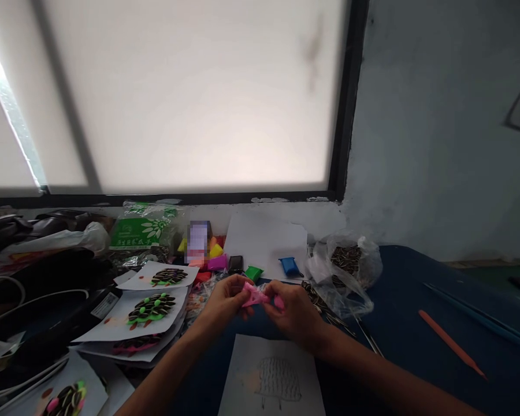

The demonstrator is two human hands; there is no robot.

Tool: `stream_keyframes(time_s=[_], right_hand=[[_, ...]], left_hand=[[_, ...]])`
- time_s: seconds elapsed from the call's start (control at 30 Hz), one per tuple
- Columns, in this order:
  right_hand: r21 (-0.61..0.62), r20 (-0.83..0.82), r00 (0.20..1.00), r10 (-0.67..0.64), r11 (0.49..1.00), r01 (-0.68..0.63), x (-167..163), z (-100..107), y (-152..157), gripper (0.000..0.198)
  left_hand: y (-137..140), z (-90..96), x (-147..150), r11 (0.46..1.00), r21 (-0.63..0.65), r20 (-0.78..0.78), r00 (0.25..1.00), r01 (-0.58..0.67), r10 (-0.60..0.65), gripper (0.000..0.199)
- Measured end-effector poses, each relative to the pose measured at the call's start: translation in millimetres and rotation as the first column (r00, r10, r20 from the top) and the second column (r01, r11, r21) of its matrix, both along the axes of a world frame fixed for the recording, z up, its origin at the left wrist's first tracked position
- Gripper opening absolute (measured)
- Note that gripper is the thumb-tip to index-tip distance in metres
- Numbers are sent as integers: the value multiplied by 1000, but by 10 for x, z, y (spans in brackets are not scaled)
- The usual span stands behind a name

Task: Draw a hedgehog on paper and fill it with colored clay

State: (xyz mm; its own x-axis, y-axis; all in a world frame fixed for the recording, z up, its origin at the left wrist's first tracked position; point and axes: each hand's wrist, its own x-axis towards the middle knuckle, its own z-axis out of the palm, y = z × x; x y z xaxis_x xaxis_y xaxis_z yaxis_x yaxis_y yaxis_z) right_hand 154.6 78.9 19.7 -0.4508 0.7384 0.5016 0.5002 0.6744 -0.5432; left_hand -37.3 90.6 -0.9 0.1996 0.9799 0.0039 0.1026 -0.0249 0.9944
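Observation:
A pink modelling clay packet point(253, 294) is pinched between my two hands above the table. My left hand point(229, 296) grips its left end with thumb and fingers. On the other end, my right hand point(295, 312) has its fingers closed, and some pink shows under them too. Whether that pink is loose clay or wrapper, I cannot tell. Below my hands lies a paper with a pencil drawing point(279, 378) of a rounded, scaly body on two legs, with a peach patch at its left.
Finished seed-and-clay pictures point(151, 309) are stacked at left. Behind my hands lie green point(253, 273) and blue clay packets point(290, 266). A plastic bag of sunflower seeds point(346, 260) stands right of them. An orange clay tool point(450, 342) and blue tweezers point(476, 315) lie further right.

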Motion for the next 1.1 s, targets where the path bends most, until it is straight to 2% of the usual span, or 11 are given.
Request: stream_keyframes(time_s=[0.2, 0.37, 0.53, 0.6, 0.8, 0.97, 1.1], right_hand=[[-13, -108, 994, -18, 1000, 17, 15, -4, -13, 12], [-34, -145, 989, 26, 999, -32, 32, -25, -6, 14], [-47, -141, 989, 45, 998, -52, 51, -65, 23, 10], [-65, -141, 989, 54, 996, -63, 55, -62, 30, 9], [-179, -215, 973, 87, 976, -126, 43, -19, 25, 14], [-333, -372, 928, 30, 928, -164, 24, -25, 36, 22], [-435, -462, 885, -58, 884, -169, 28, -36, 66, 31]], left_hand=[[7, 12, 5, 997, -67, 24, 999, -43, 44, 31], [5, -4, 16, 993, -99, 60, 996, -65, 71, 31], [-73, 43, 82, 999, -53, 130, 991, -15, 21, 22], [-111, 89, 106, 1000, -26, 150, 989, 17, -13, 24], [-110, 136, 42, 998, -41, 127, 991, 44, -38, 31], [-36, 65, -69, 996, -92, 55, 998, -6, 11, 22], [-8, 53, -92, 988, -148, 1, 999, -46, 47, 30]])
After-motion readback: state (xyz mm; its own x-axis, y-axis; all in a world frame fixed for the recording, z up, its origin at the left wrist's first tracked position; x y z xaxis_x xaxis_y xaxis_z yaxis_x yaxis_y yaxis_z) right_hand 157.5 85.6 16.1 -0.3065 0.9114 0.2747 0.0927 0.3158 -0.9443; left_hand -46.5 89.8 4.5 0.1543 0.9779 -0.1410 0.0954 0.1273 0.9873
